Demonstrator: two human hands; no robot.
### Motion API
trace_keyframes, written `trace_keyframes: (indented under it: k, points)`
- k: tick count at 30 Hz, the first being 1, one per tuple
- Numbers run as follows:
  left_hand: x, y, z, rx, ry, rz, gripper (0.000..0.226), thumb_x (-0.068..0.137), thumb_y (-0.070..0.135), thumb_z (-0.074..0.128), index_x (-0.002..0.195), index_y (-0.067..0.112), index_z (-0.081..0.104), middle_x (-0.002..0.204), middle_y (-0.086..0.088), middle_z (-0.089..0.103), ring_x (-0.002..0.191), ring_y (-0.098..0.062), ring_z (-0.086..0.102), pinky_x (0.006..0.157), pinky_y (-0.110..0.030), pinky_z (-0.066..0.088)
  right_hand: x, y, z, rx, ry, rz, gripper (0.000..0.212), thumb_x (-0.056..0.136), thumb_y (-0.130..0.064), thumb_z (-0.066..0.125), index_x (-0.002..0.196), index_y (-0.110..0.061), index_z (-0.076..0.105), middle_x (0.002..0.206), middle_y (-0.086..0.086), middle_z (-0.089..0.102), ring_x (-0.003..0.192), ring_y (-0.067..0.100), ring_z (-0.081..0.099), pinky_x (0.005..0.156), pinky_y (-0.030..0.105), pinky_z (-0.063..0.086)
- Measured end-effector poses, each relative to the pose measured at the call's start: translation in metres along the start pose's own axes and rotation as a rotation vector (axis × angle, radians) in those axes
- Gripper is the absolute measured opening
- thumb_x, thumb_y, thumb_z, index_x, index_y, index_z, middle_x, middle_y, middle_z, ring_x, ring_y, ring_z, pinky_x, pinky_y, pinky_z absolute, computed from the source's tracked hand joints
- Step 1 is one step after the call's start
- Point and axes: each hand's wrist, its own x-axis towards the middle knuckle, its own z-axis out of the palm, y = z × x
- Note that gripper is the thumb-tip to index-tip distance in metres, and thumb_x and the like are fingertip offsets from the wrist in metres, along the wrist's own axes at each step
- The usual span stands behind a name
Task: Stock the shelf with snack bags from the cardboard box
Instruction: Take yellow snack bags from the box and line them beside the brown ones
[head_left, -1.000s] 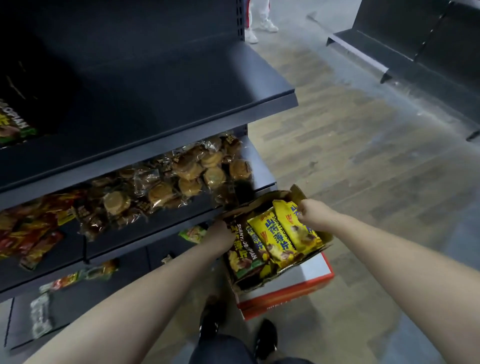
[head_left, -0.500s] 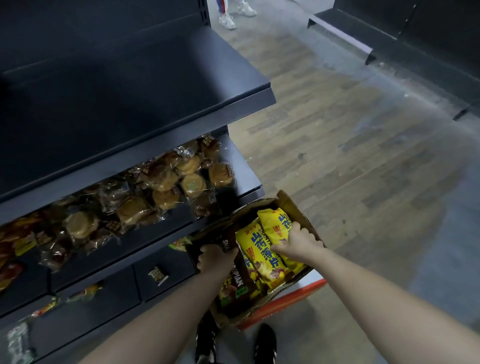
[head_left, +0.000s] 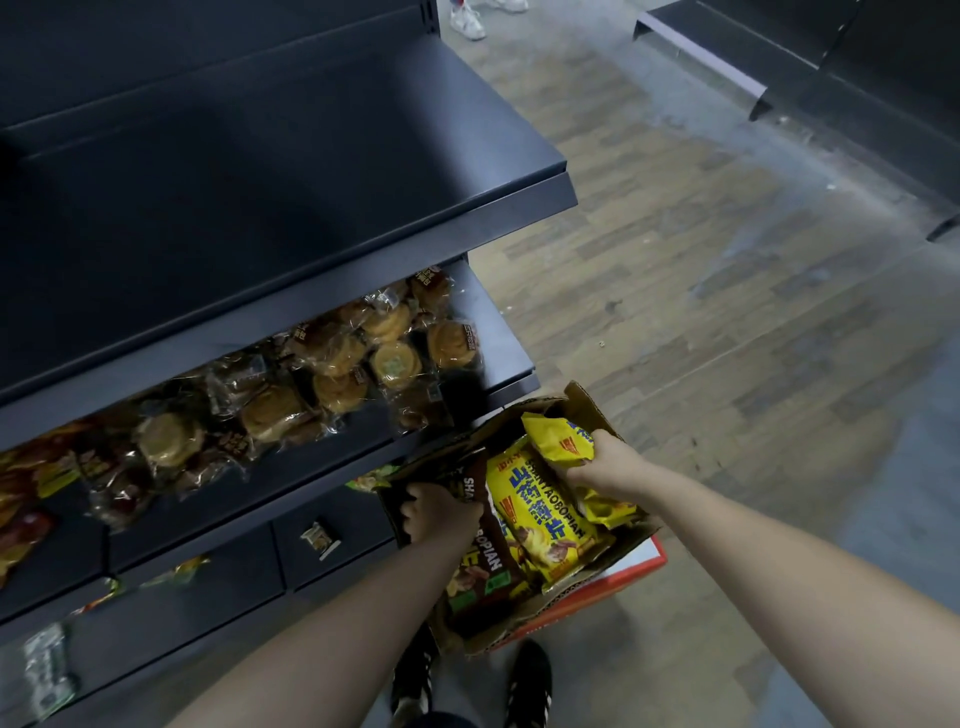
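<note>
I read SHANYAOBOPIAN in small dark letters on the yellow bag (head_left: 545, 519), beside big blue Chinese characters I can't make out. The brown bag (head_left: 485, 564) shows white SHA and BOPIAN, middle covered. Print on the pastry wrappers (head_left: 337, 358) is too blurred.

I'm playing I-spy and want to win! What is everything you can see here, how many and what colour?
cardboard box: one, brown, on the red box beside the shelf unit
yellow snack bag: one, yellow, in the right hand
other yellow bags: at least two, yellow, in the box
brown snack bag: one, dark brown, in the box
wrapped pastries: many, golden, middle shelf
shelf unit: one, dark grey, left
red box: one, red and white, under the cardboard box
shoes: two, black and white, bottom edge
left hand: one, gripping the brown snack bag
right hand: one, gripping the yellow snack bag
</note>
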Motion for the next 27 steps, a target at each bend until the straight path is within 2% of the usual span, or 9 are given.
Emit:
trace_keyframes:
  k: [3,6,9,12,13,15,17,22,27]
  points:
    - [-0.001,-0.001,0.000,-0.075,0.004,0.015,0.075,0.080,0.023,0.072,0.135,-0.004,0.028,0.138,-0.025,0.041,0.125,-0.039,0.044,0.101,-0.044,0.043,-0.003,0.000,-0.004,0.166,-0.034,0.010,0.044,0.076,-0.023,0.071,0.109,-0.010,0.045,0.098,0.006,0.053,0.070,0.013,0.051,0.052,0.025,0.040]
    - [-0.006,-0.005,-0.003,-0.154,0.015,0.084,0.061,0.078,0.027,0.074,0.122,-0.004,0.045,0.121,-0.020,0.057,0.107,-0.034,0.058,0.077,-0.036,0.049,-0.007,0.000,-0.004,0.331,-0.077,0.002,0.043,0.076,-0.018,0.069,0.113,-0.010,0.049,0.102,0.008,0.050,0.087,0.022,0.050,0.066,0.028,0.041]
    - [-0.014,-0.007,-0.007,-0.244,0.032,0.222,0.057,0.075,0.028,0.077,0.122,0.006,0.051,0.121,-0.010,0.059,0.110,-0.027,0.057,0.077,-0.028,0.042,-0.017,-0.002,-0.006,0.541,-0.201,0.006,0.023,0.078,-0.012,0.065,0.088,-0.013,0.044,0.076,0.009,0.046,0.059,0.023,0.044,0.054,0.032,0.034]
    - [-0.026,0.000,-0.015,-0.389,-0.027,0.389,0.054,0.074,0.026,0.078,0.122,0.013,0.056,0.120,-0.003,0.062,0.111,-0.021,0.058,0.087,-0.027,0.045,-0.032,-0.010,-0.009,0.641,-0.351,-0.035,0.016,0.086,-0.011,0.060,0.093,-0.011,0.046,0.061,0.003,0.044,0.039,0.015,0.038,0.040,0.022,0.031]
    - [-0.029,0.005,-0.020,-0.436,-0.045,0.438,0.052,0.075,0.026,0.077,0.122,0.014,0.057,0.119,-0.002,0.063,0.109,-0.019,0.059,0.085,-0.026,0.045,-0.036,-0.013,-0.009,0.693,-0.416,-0.054,0.018,0.089,-0.014,0.060,0.102,-0.007,0.050,0.066,0.004,0.055,0.042,0.015,0.049,0.042,0.023,0.041]
    - [-0.037,0.015,-0.031,-0.492,-0.057,0.532,0.046,0.080,0.029,0.072,0.122,0.017,0.058,0.120,-0.001,0.063,0.105,-0.015,0.059,0.078,-0.022,0.046,-0.041,-0.019,-0.011,0.808,-0.540,-0.086,0.038,0.091,-0.025,0.063,0.122,-0.006,0.056,0.102,0.010,0.072,0.087,0.025,0.071,0.079,0.040,0.058]
    - [-0.044,0.026,-0.042,-0.519,-0.073,0.598,0.043,0.087,0.036,0.062,0.126,0.020,0.055,0.127,0.000,0.058,0.112,-0.016,0.056,0.087,-0.025,0.046,-0.048,-0.028,-0.018,0.868,-0.601,-0.111,0.047,0.084,-0.043,0.068,0.121,-0.016,0.063,0.121,0.008,0.067,0.111,0.029,0.063,0.103,0.046,0.045]
    - [-0.061,0.048,-0.054,-0.487,-0.231,0.512,0.061,0.091,0.062,0.031,0.141,0.028,0.040,0.145,0.001,0.044,0.132,-0.020,0.043,0.112,-0.035,0.031,-0.070,-0.061,-0.026,0.851,-0.622,-0.158,0.069,0.069,-0.063,0.064,0.119,-0.016,0.065,0.123,0.009,0.066,0.111,0.027,0.063,0.098,0.042,0.048]
    - [-0.078,0.053,-0.072,-0.610,-0.385,0.335,0.073,0.085,0.071,0.031,0.141,0.023,0.042,0.141,-0.007,0.049,0.128,-0.025,0.048,0.112,-0.044,0.034,-0.092,-0.082,-0.027,0.846,-0.514,-0.251,0.063,0.066,-0.058,0.067,0.113,-0.016,0.067,0.115,0.008,0.071,0.105,0.023,0.069,0.084,0.034,0.056]
